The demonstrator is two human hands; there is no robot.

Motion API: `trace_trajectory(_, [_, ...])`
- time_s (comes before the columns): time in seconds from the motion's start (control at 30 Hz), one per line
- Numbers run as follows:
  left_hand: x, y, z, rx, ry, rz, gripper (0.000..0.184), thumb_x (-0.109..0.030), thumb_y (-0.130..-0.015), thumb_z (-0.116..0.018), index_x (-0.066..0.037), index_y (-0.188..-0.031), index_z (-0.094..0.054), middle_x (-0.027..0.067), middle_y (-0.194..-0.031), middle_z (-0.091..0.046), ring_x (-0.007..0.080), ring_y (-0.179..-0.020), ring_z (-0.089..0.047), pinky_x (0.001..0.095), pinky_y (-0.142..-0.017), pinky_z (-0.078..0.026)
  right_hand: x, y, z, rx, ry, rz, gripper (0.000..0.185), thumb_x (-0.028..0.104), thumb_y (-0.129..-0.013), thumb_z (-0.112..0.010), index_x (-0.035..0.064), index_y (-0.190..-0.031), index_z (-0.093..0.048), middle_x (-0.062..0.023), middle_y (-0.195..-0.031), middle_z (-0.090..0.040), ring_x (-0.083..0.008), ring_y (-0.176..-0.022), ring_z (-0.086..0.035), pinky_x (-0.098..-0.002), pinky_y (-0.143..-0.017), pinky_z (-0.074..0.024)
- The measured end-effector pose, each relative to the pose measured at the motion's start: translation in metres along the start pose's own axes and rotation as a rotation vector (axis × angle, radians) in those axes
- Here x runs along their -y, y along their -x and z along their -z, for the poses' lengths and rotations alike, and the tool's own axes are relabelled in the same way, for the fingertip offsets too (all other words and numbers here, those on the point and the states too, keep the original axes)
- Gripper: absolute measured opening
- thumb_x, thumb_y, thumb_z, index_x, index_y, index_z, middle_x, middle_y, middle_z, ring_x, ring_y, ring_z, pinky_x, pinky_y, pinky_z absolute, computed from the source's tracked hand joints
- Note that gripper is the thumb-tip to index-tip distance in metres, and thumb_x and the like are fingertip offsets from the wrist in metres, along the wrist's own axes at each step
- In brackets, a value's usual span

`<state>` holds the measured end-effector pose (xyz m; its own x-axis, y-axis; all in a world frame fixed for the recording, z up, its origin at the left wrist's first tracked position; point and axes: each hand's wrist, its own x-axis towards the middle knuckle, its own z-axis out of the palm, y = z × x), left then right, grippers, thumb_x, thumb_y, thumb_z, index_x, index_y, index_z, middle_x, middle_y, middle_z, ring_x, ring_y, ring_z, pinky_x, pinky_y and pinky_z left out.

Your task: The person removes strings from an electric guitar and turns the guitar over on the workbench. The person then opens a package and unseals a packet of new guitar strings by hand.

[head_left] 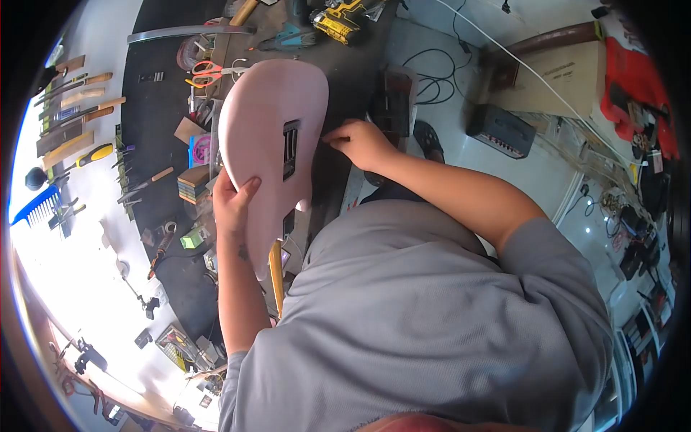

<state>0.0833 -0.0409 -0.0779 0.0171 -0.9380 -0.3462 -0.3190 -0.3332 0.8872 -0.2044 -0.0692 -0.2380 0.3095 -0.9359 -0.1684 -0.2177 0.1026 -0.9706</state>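
A pale pink electric guitar [263, 108] is held up on edge over the dark workbench, its back facing me. A rectangular cavity [290, 150] in the back shows metal parts that look like springs. Part of the wooden neck [276, 277] shows below the body. My left hand [234, 205] grips the body's left edge, thumb on the back and the other fingers mostly out of sight. Close to the opposite edge is my right hand [356, 144], its fingers pinched together. Whatever lies between those fingertips is too small to make out.
Orange-handled scissors [206, 73], a yellow power tool [337, 25] and a teal tool [291, 36] lie beyond the guitar. Files and other hand tools [86, 119] hang along the left wall. A black amplifier [502, 131] stands on the floor at right, near coiled cable [435, 83].
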Motion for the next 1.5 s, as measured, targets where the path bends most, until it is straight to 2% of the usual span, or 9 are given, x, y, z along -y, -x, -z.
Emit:
trace_trajectory(0.27, [-0.003,0.001,0.0,0.017,-0.042,-0.013,0.044,-0.011,-0.093,-0.08,0.0,-0.132,-0.065,0.0029,-0.116,-0.072,0.0134,-0.108,-0.066,0.0307,-0.1,-0.05,0.013,-0.021,-0.008,-0.041,-0.008,0.042,0.02,0.019,-0.095,-0.074,0.0096,-0.111,-0.083,-0.0182,-0.116,-0.077,-0.0372,-0.112,-0.072,-0.044,-0.098,-0.0568])
trace_trajectory(0.63, [-0.004,0.003,-0.007,-0.001,0.016,-0.011,0.049,-0.009,-0.092,-0.08,0.0,-0.137,-0.063,0.0044,-0.117,-0.072,0.0128,-0.107,-0.067,0.0297,-0.097,-0.052,0.013,-0.028,-0.018,-0.043,0.037,0.035,0.019,0.018,-0.094,-0.074,0.0111,-0.109,-0.083,-0.0182,-0.113,-0.077,-0.0386,-0.106,-0.073,-0.0457,-0.092,-0.0579])
trace_trajectory(0.77, [-0.004,0.003,-0.009,-0.002,0.006,-0.013,0.048,-0.01,-0.091,-0.08,0.001,-0.135,-0.064,0.0048,-0.115,-0.073,0.0132,-0.104,-0.068,0.0299,-0.094,-0.053,0.023,-0.032,-0.014,-0.017,0.097,0.013,0.02,0.015,-0.095,-0.074,0.0097,-0.112,-0.083,-0.018,-0.113,-0.076,-0.0371,-0.107,-0.073,-0.0424,-0.093,-0.0575])
trace_trajectory(0.97, [-0.011,0.017,-0.035,-0.025,-0.149,-0.039,0.045,-0.011,-0.086,-0.082,0.003,-0.127,-0.07,0.0095,-0.11,-0.077,0.0157,-0.101,-0.07,0.0315,-0.09,-0.056,0.04,-0.032,0.001,0.052,0.193,-0.014,0.023,0.021,-0.091,-0.071,0.0086,-0.106,-0.082,-0.0216,-0.104,-0.076,-0.0417,-0.1,-0.072,-0.0477,-0.089,-0.0569])
trace_trajectory(1.1, [-0.016,0.028,-0.058,-0.019,-0.291,-0.17,0.056,-0.007,-0.083,-0.082,0.0,-0.137,-0.069,0.0172,-0.122,-0.076,0.024,-0.114,-0.073,0.0369,-0.094,-0.059,0.047,-0.027,0.017,0.101,0.214,-0.112,0.027,0.023,-0.09,-0.07,0.0038,-0.106,-0.081,-0.0237,-0.099,-0.076,-0.0428,-0.097,-0.073,-0.0485,-0.089,-0.0568])
trace_trajectory(1.17, [-0.024,0.034,-0.073,-0.026,-0.283,-0.21,0.061,-0.011,-0.08,-0.085,-0.004,-0.138,-0.069,0.0184,-0.135,-0.072,0.0339,-0.121,-0.072,0.0417,-0.102,-0.057,0.042,-0.025,0.02,0.12,0.182,-0.238,0.029,0.024,-0.089,-0.07,0.002,-0.106,-0.081,-0.0249,-0.097,-0.076,-0.0432,-0.096,-0.074,-0.0483,-0.09,-0.0568])
trace_trajectory(1.23, [-0.022,0.041,-0.084,-0.08,-0.484,-0.267,0.063,-0.015,-0.079,-0.087,-0.007,-0.138,-0.069,0.0177,-0.136,-0.071,0.0373,-0.121,-0.071,0.0442,-0.103,-0.057,0.04,-0.021,0.023,0.049,0.215,-0.15,0.033,0.03,-0.093,-0.07,0.0012,-0.105,-0.081,-0.0256,-0.1,-0.077,-0.0432,-0.101,-0.074,-0.0471,-0.091,-0.0572])
trace_trajectory(1.37, [-0.026,0.045,-0.087,-0.099,-0.561,-0.332,0.063,-0.019,-0.078,-0.088,-0.01,-0.138,-0.069,0.0159,-0.136,-0.072,0.0381,-0.119,-0.07,0.0454,-0.101,-0.058,0.022,-0.019,0.022,0.053,0.19,-0.104,0.038,0.033,-0.099,-0.064,0.0016,-0.114,-0.078,-0.0267,-0.109,-0.076,-0.0438,-0.109,-0.072,-0.0473,-0.095,-0.0556])
trace_trajectory(1.5, [-0.033,0.048,-0.082,-0.086,-0.546,-0.334,0.061,-0.014,-0.08,-0.087,-0.007,-0.138,-0.069,0.0195,-0.136,-0.071,0.0396,-0.119,-0.07,0.0443,-0.101,-0.058,0.028,-0.013,0.018,0.042,0.117,-0.136,0.044,0.033,-0.103,-0.059,0.0003,-0.13,-0.07,-0.0263,-0.127,-0.073,-0.0418,-0.122,-0.068,-0.0458,-0.102,-0.0521])
